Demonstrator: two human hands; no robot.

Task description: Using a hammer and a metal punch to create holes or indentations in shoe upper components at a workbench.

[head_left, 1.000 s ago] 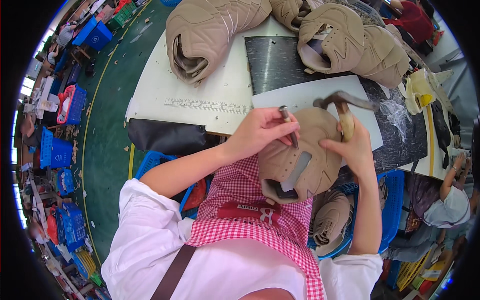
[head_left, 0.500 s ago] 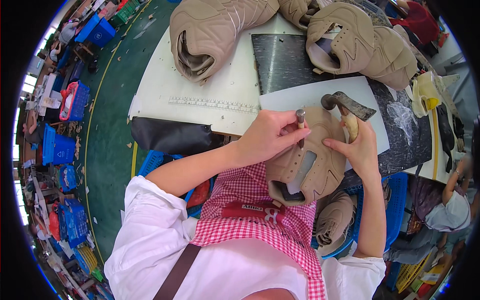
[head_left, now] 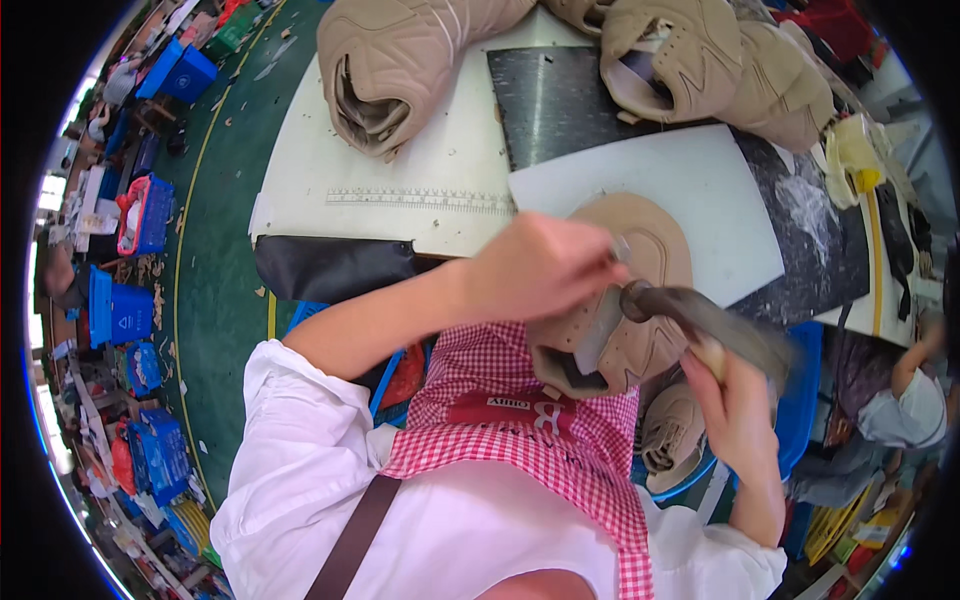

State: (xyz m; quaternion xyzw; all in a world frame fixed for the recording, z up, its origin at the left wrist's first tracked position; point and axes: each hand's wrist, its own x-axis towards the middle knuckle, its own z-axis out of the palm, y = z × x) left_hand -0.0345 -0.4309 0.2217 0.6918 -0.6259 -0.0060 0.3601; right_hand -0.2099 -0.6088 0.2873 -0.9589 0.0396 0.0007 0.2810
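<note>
A tan shoe upper (head_left: 640,225) with a row of small holes lies over the near edge of the white board (head_left: 735,200), its lower part hanging toward my apron. My left hand (head_left: 540,262), blurred, is closed around a short metal-topped punch (head_left: 620,248) above the upper. My fingers hide the punch's lower end, so whether it touches the upper cannot be seen. My right hand (head_left: 738,415) grips the pale handle of a hammer (head_left: 705,320). The dark hammer head is smeared by motion and lies over the right side of the upper, close below the punch.
Stacked tan shoe uppers (head_left: 375,75) stand at the back left, with more uppers (head_left: 680,65) at the back right. A dark mat (head_left: 550,100) lies under the white board. Black padding (head_left: 335,268) covers the left table edge. Below the table, a blue basket (head_left: 800,400) stands near another upper (head_left: 675,430).
My right hand has left the upper and moved down and right, swinging the hammer head lower. The left hand keeps the punch, shifted slightly. My view has tilted a little.
</note>
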